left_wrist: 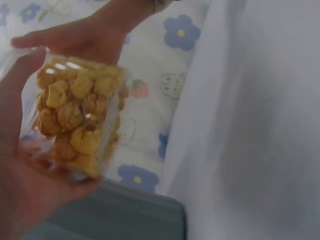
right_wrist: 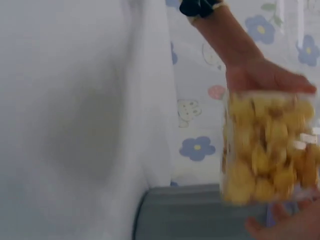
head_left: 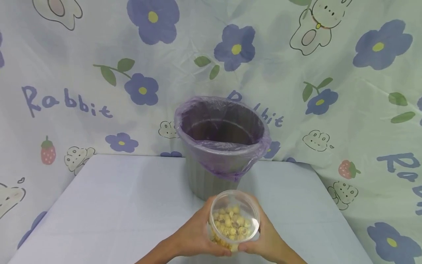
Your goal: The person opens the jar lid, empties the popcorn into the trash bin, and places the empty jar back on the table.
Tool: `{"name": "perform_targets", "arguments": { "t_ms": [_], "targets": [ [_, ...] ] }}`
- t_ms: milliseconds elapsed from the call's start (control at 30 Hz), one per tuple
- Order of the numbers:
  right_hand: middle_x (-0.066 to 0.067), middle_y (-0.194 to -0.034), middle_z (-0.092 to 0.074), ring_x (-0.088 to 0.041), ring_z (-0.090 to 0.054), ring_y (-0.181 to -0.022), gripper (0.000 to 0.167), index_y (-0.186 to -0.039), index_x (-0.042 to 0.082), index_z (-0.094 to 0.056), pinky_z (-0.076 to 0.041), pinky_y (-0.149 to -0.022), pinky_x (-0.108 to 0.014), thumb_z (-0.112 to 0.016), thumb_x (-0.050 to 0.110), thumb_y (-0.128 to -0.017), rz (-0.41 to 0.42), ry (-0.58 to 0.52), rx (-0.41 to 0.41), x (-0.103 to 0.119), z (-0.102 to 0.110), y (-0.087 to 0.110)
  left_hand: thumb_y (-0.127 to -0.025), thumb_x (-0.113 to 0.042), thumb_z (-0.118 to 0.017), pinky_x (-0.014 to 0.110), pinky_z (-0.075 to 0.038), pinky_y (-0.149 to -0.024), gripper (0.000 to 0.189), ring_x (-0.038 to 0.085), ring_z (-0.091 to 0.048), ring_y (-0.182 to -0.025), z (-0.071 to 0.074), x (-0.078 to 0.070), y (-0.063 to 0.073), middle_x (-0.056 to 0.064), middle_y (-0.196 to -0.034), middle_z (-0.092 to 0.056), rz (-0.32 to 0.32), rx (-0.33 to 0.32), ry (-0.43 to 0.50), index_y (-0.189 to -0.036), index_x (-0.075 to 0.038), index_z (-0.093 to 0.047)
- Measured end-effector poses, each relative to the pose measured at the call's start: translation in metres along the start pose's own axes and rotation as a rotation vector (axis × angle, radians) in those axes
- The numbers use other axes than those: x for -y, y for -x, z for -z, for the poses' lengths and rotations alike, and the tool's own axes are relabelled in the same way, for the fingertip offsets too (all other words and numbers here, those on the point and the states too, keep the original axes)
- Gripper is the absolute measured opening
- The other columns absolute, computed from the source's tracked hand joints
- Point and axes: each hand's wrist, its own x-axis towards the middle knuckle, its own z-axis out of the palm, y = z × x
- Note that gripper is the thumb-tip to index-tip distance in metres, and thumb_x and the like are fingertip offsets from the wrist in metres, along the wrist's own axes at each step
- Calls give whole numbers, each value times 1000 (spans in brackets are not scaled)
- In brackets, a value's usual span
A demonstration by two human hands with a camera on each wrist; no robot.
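Both hands hold a clear plastic jar of yellow-brown popcorn, which is tilted so its round top faces the head camera. My left hand grips one side, thumb along the near edge. On the opposite side, my right hand grips it the same way. The popcorn shows through the wall in the left wrist view, and again as popcorn in the right wrist view. Whether a clear lid covers the jar I cannot tell. Just beyond it stands a grey ribbed bin.
A thin purple bag lines the bin and folds over its rim. The bin's mouth leans toward me. White cloth covers the table. Behind hangs a curtain printed with flowers and rabbits.
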Motion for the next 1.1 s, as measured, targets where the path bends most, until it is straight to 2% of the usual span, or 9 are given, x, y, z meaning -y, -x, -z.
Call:
{"name": "perform_targets", "arguments": {
  "t_ms": [167,233,367,467,567,700,800,967,1100],
  "targets": [
    [-26,-152,-32,-38,-35,-137,103,-157,3,-18,-39,-108,-43,-80,41,-85,8,-125,183,0,12,-2,-71,-18,-91,40,-40,-105,110,21,-48,-127,7,1,3,2,-143,-46,-44,131,59,-155,-27,-21],
    [-26,-153,-30,-39,-35,-138,107,-158,5,-13,-39,-107,-45,-79,45,-85,5,-117,205,1,14,-2,-72,-17,-91,40,-39,-107,109,21,-47,-128,7,0,2,2,-144,-46,-50,138,66,-155,-28,-21],
    [-20,-159,-21,-29,-26,-144,108,-160,11,-8,-29,-105,-69,-72,55,-86,18,26,107,1,12,0,-71,-22,-92,44,-38,-107,108,21,-48,-128,4,-1,1,0,-143,-47,-46,37,8,-153,-29,-22],
    [-16,-160,-18,-27,-22,-145,105,-160,13,-9,-19,-94,-84,-72,54,-87,29,117,-3,2,6,1,-70,-26,-93,47,-39,-106,109,21,-48,-126,1,-1,0,-1,-141,-47,-26,-61,-23,-153,-30,-23],
    [-17,-156,-25,-33,-28,-140,102,-159,14,-13,-29,-96,-78,-77,46,-86,23,158,-84,2,-2,1,-71,-29,-93,46,-41,-104,108,21,-48,-126,-4,0,-3,-3,-143,-45,-22,-113,-34,-153,-31,-23],
    [-19,-149,-34,-39,-39,-130,99,-157,14,-19,-46,-97,-50,-82,35,-83,-1,140,-135,1,-6,-1,-72,-30,-92,44,-43,-103,106,21,-48,-126,-9,2,-5,-4,-143,-45,-30,-123,-41,-152,-29,-24],
    [-22,-148,-34,-39,-40,-129,96,-156,11,-22,-47,-98,-40,-81,34,-84,7,68,-98,0,-4,-3,-71,-29,-92,42,-42,-103,106,20,-49,-124,-7,1,-4,-3,-141,-45,-20,-89,-31,-152,-27,-24],
    [-28,-148,-32,-39,-39,-134,104,-156,4,-17,-45,-103,-44,-80,44,-84,34,-93,82,2,7,-6,-70,-26,-93,40,-42,-103,108,19,-49,-124,-1,2,0,0,-141,-46,-36,29,-8,-152,-28,-23],
    [-26,-156,-23,-36,-33,-140,110,-158,4,-8,-40,-108,-41,-77,49,-85,77,-77,123,0,13,-5,-71,-25,-92,42,-40,-105,108,20,-48,-126,-1,2,0,2,-143,-46,-71,51,-5,-153,-27,-21]
  ]
}}
